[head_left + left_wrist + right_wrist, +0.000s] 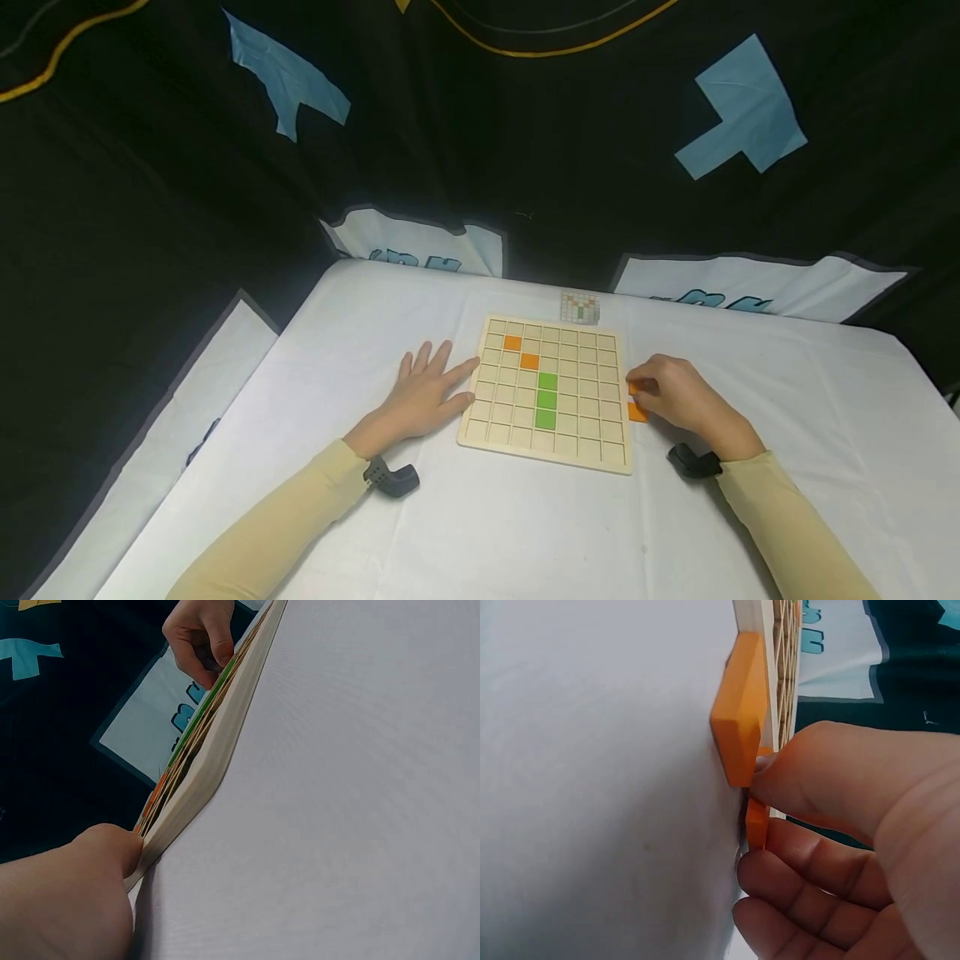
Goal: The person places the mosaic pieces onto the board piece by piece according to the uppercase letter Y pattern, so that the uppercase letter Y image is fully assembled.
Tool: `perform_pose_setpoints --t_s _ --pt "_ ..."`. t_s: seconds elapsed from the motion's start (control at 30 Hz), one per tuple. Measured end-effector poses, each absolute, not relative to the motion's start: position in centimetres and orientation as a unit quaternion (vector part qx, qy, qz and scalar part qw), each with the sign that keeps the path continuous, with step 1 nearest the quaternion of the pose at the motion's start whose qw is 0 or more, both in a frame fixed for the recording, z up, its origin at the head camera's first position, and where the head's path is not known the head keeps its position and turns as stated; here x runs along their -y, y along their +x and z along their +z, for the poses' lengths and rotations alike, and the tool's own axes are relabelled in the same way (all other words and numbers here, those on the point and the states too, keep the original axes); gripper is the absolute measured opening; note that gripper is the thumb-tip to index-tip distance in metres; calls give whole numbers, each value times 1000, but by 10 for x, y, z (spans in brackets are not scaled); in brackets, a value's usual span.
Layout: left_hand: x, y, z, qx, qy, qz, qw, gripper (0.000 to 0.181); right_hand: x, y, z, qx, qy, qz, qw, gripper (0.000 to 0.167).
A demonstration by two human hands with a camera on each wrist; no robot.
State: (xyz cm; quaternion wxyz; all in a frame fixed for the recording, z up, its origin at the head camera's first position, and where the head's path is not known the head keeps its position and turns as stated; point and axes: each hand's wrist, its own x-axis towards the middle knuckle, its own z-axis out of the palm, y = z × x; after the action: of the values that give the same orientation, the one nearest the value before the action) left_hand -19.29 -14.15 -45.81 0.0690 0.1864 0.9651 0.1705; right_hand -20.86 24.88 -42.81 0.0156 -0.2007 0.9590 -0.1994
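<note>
A wooden grid board (pixel 591 427) lies on the white table. Two orange tiles (pixel 529 362) sit in its cells on a diagonal, and three green tiles (pixel 547 400) run down a column. Fingers spread, my left hand (pixel 427 396) rests at the board's left edge, its thumb touching the rim. At the right edge, my right hand (pixel 678 396) pinches a small orange tile (pixel 757 823) between thumb and fingers, which partly hide it. Nearer the front, a second orange tile (pixel 740 712) lies against the board's side.
Behind the board lies a small printed card (pixel 580 307) with a coloured grid pattern. Black cloth (pixel 525 167) with blue and white shapes hangs beyond the table. White cloth (pixel 517 533) covers the tabletop around both arms. Each wrist wears a dark camera band (pixel 392 477).
</note>
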Motion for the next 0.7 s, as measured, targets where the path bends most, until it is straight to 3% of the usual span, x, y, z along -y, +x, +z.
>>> perform_pose_setpoints --t_s 0.7 --pt "141 -193 -457 -965 186 174 69 61 -245 -217 -418 -958 -205 -202 11 28"
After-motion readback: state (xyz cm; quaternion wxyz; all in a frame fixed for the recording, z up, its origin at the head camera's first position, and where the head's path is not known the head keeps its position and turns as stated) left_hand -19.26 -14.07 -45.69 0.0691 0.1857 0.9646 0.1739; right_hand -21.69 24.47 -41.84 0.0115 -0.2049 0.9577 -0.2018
